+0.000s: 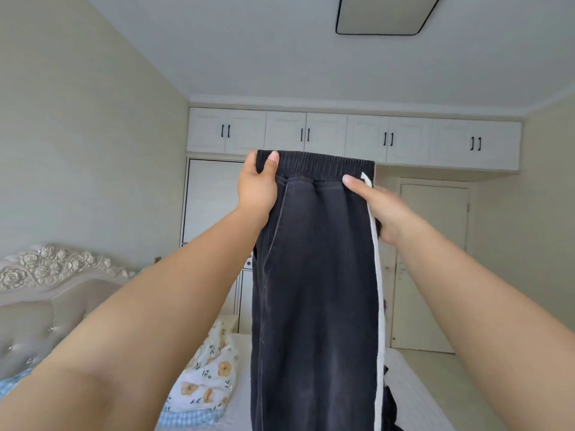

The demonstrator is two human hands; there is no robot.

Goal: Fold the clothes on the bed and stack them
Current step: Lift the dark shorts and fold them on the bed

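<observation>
Held up at arm's length over the bed (413, 387): dark trousers (314, 275), waistband level and uppermost, legs hanging straight down out of view. Left hand (256, 188) pinched the left corner of the elastic waistband (317, 164), thumb in front, fingers (251, 163) wrapped behind. Right hand (385, 209) gripped the right edge just below the band, thumb laid across the front, remaining fingers hidden behind the cloth. Fabric charcoal to black, faintly ribbed like fine corduroy, matte, slightly faded along seams. Gathered elastic at top puckered in close vertical pleats. White side stripe (378, 306) running down the right edge. Judged soft and limp, moderately weighty for a garment, with no stiffness to keep its own shape; not slippery, not fragile. Best hold judged to be the waistband corners, as here, where thick elastic gave firm purchase and let the legs drop into line; lower down, the cloth likely to sag and twist. Beyond the left forearm, floral cloth (214, 377) in cream with orange blooms lay rumpled on the bed, blue checked fabric (189, 418) beside it. Tufted headboard (46, 300) with carved roses at far left; white cupboards (354, 135) on the far wall.
</observation>
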